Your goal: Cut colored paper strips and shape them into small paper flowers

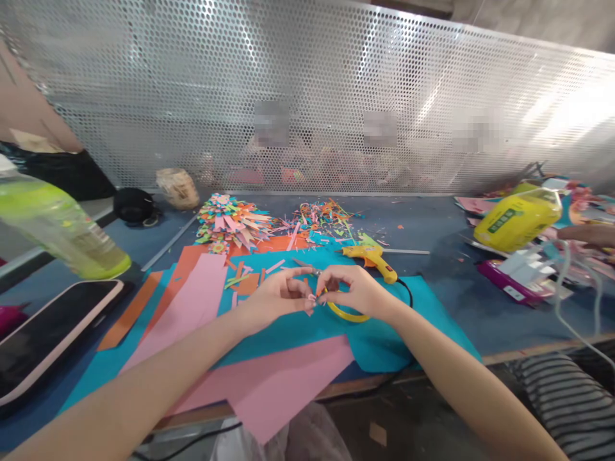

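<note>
Left hand: the left hand (275, 294) pinches a small pink paper piece (312, 299) between thumb and fingertips; other fingers curled.
Right hand: the right hand (358, 289) meets it from the other side, thumb and forefinger pinching the same piece.
Paper piece: between the two hands, above a teal sheet (283, 330); exact form too small to tell.
Scissors: yellow-handled scissors (346, 314) at the right hand, handle loop showing below it, blades beyond the fingertips; whether gripped, cannot tell.
Glue gun: yellow glue gun (372, 258) on the worktop (432, 221), just beyond the right hand.
Beyond left hand: layered paper-strip cone (235, 225); cut scraps (324, 216) to its right.
Nearer than hands: pink sheet (293, 384).
</note>
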{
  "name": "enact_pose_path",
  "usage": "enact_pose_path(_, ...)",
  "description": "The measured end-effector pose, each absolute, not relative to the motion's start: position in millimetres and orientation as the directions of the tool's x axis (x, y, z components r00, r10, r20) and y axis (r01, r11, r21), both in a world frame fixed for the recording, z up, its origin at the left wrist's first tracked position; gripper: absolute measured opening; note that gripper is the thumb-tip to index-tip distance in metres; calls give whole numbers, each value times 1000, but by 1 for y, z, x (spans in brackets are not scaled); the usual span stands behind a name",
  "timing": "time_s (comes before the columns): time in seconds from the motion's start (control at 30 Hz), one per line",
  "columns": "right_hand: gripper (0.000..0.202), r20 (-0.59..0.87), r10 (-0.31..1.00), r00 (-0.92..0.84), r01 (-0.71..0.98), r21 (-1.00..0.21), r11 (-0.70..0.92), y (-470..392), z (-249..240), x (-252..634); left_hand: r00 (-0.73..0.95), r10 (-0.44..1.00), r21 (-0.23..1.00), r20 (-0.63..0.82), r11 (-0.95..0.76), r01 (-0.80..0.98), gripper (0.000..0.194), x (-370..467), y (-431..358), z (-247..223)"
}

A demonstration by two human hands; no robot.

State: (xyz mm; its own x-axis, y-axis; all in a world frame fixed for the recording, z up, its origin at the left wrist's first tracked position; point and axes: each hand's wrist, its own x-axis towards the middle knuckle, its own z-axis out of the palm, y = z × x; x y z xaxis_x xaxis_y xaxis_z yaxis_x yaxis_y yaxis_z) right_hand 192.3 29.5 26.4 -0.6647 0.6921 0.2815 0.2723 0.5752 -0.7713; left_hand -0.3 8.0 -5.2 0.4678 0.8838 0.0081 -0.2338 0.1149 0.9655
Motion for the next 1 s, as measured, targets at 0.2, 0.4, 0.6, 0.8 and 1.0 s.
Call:
enact_pose_path(0.2, 6, 288, 694, -660, 245, -790, 562, 29, 27, 192, 454, 891, 953, -23, 157, -259, 51, 2, 6, 0)
enact_pose_path(0.4, 4, 297, 706, -643, 234, -801, 550, 30, 25, 193, 437, 899, 947, -32, 166, -274, 50, 1, 5, 3)
enact_pose_path(0.6, 14, 339, 697, -632, 226, -780, 584, 31, 20, 194, 418, 908, 952, -29, 152, -266, 55, 1, 8, 0)
enact_pose_path(0.8, 11, 397, 620, -676, 166, -738, 654, 33, 19, 194, 435, 898, 955, -60, 179, -238, 55, 2, 7, 1)
enact_pose_path(1.0, 7, 476, 589, -653, 58, -744, 665, 34, 19, 193, 428, 901, 918, -73, 228, -324, 51, 4, 5, 3)
